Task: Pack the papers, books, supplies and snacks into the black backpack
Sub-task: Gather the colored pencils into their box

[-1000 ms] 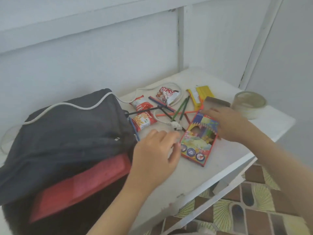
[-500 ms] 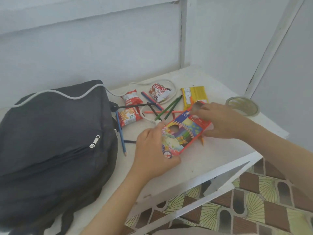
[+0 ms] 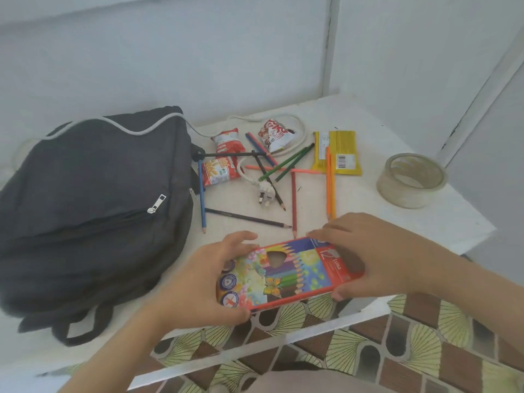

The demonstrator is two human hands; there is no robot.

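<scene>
Head view: both hands are holding the pencil box [image 3: 286, 272] up over the near edge of the desk [image 3: 368, 202]. The left hand [image 3: 198, 282] is gripping its left end, fingers [image 3: 241, 236] curling over the far edge, thumb underneath. The right hand [image 3: 377, 256] is clamping the right end the same way. Left of the box, the black backpack [image 3: 93, 199] is lying flat. Beyond the box, loose coloured pencils [image 3: 293, 199] are lying scattered around a white plug [image 3: 265, 191]. Farther beyond, snack packets [image 3: 219, 171] and a yellow packet [image 3: 338, 153] are lying. Beyond and right, a tape roll [image 3: 411, 180] is sitting.
</scene>
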